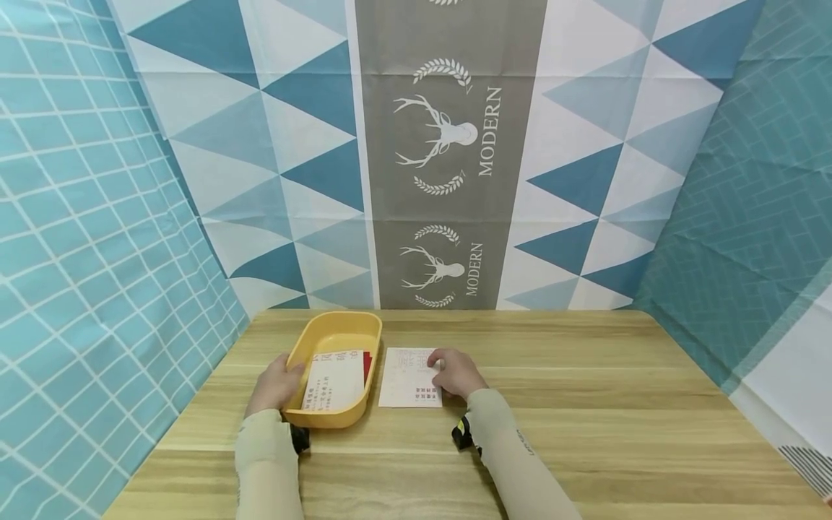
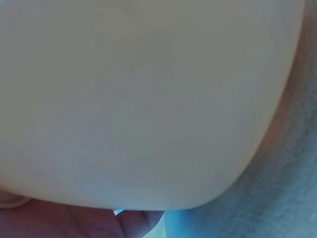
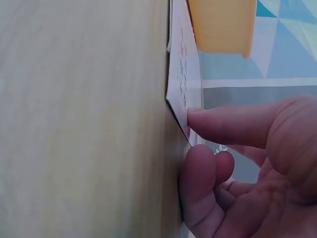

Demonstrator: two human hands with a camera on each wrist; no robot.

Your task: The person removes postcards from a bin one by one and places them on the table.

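A yellow plastic tray (image 1: 356, 413) stands at the left of the table. In the head view my left hand (image 1: 276, 384) grips its left wall near the rim. A pale, blurred surface of the tray (image 2: 148, 109) fills most of the left wrist view, with fingers (image 2: 74, 220) showing below. Inside the tray lie a white printed card (image 1: 336, 379) and a red piece (image 1: 367, 363). Right of the tray, a white card (image 1: 406, 379) with red print lies on top of a small stack. My right hand (image 1: 457, 372) pinches its right edge, thumb (image 3: 218, 123) on the printed face.
The wooden table (image 1: 552, 419) extends to the right of the cards and in front of the tray. A patterned cloth backdrop (image 1: 448, 180) rises at the table's back edge, and a blue tile-print sheet (image 1: 78, 217) hangs along the left.
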